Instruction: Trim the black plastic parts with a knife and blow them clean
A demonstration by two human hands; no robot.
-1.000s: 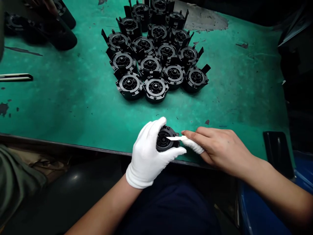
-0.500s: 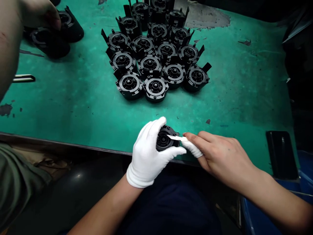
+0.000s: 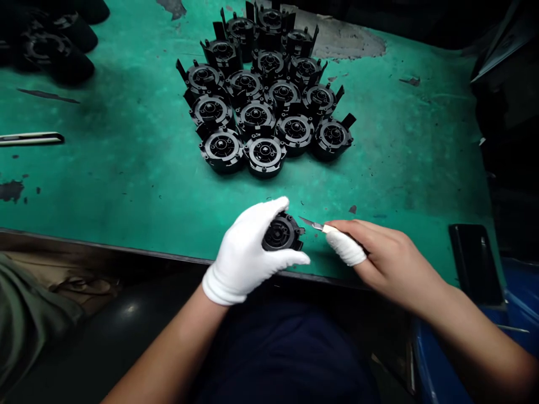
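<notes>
My left hand (image 3: 248,255), in a white glove, grips a round black plastic part (image 3: 281,233) at the near edge of the green table (image 3: 126,168). My bare right hand (image 3: 379,258), its thumb wrapped in white, holds a small blade (image 3: 314,225) whose tip points left and sits just clear of the part. Farther back on the table stands a tight cluster of several identical black round parts (image 3: 263,106).
A long thin tool (image 3: 31,138) lies at the left edge. More black parts (image 3: 50,47) lie at the far left corner. A dark flat object (image 3: 474,261) rests at the right near edge, and a blue bin (image 3: 458,359) sits below the table.
The blade has come off the part's face and now sits just to its right. My left hand turned the part slightly. Another person's arm at the top left has left the view.
</notes>
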